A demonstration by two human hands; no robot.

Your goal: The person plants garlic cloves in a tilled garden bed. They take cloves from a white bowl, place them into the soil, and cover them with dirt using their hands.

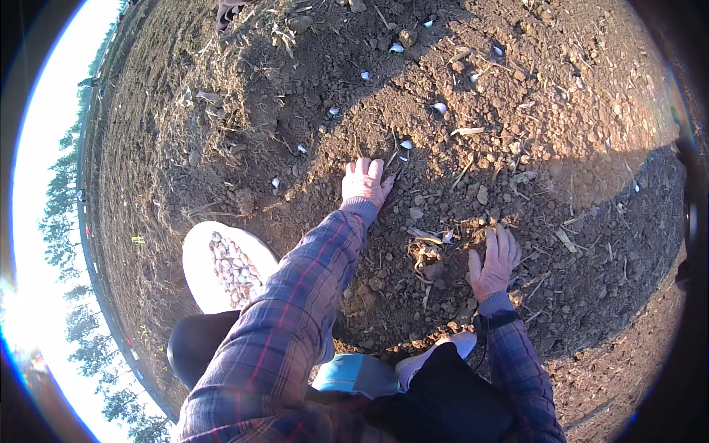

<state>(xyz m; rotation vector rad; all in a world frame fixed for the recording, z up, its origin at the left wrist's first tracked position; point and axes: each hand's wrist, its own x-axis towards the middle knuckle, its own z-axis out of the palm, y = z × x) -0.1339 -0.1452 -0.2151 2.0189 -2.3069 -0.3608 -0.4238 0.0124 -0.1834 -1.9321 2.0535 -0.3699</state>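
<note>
My left hand (365, 180) reaches forward in a plaid sleeve and touches the soil, its fingertips down in the dirt; whether something is under them is hidden. Just beyond and to its right lies a garlic clove (406, 144). My right hand (494, 262) rests on the soil at the right, fingers spread a little, with no object visible in it. Another pale clove (447, 236) lies to its left beside dry stalk pieces (424, 235). More cloves sit in loose rows farther out, among them one clove (439, 107). A white container (200, 260) at the left holds many cloves (235, 268).
Cloddy soil (388, 266) with straw surrounds both hands. A light-coloured shoe (462, 343) and a blue and grey object (354, 372) are close below. Dark cloth (230, 11) shows at the top edge. Trees (61, 210) line the field's far left.
</note>
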